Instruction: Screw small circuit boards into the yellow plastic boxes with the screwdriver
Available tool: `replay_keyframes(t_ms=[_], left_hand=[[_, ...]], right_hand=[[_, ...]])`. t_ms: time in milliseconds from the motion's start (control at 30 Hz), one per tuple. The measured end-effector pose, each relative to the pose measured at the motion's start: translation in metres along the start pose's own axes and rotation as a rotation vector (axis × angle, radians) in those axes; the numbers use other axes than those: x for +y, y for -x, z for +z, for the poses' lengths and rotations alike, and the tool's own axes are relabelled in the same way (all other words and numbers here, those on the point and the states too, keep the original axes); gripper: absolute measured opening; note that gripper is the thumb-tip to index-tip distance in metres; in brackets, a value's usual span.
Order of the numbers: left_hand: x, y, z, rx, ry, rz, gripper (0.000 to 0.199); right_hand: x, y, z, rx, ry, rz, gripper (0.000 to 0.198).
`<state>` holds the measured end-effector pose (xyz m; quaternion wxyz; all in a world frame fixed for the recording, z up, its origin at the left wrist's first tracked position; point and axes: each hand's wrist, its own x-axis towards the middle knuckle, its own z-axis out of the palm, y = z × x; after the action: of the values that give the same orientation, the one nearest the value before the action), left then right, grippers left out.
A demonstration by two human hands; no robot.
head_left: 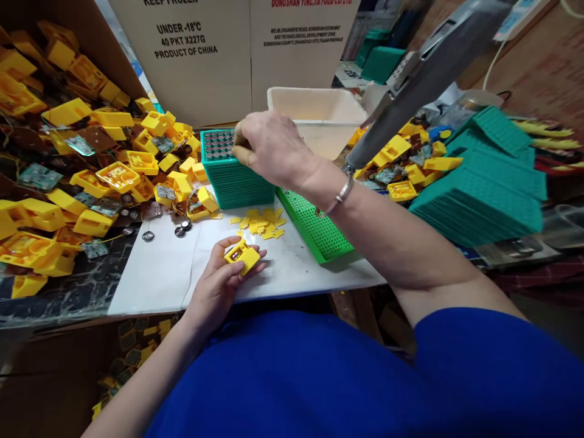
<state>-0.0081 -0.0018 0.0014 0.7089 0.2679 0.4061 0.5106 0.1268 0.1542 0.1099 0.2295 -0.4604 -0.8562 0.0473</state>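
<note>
In my left hand is a small yellow plastic casing, gripped between thumb and fingers. Its open compartment faces up, with small metallic parts showing inside. My right hand reaches over the right side of a stack of green trays. The top tray holds rows of small round button cells. Its fingertips, in pale finger covers, are bent together at the cells; whatever they pinch is hidden. Between the stack and my left hand lies a loose pile of flat yellow plastic pieces.
Heaps of yellow casings with wires and circuit boards fill the left. A bright green perforated basket and a whitish bin stand right of the stack. A grey power tool hangs near my right forearm. More green trays lie at right.
</note>
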Motion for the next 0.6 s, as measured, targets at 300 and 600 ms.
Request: replay_keyframes(t_ms=[300, 600], left_hand=[[-0.012, -0.001, -0.001, -0.053, -0.032, 0.159, 0.040], [-0.017, 0.005, -0.006, 0.040, -0.449, 0.283, 0.033]], right_hand=[[-0.008, 0.109, 0.049, -0.309, -0.737, -0.099, 0.013], [-0.013, 0.122, 0.063, -0.222, -0.437, -0.111, 0.014]])
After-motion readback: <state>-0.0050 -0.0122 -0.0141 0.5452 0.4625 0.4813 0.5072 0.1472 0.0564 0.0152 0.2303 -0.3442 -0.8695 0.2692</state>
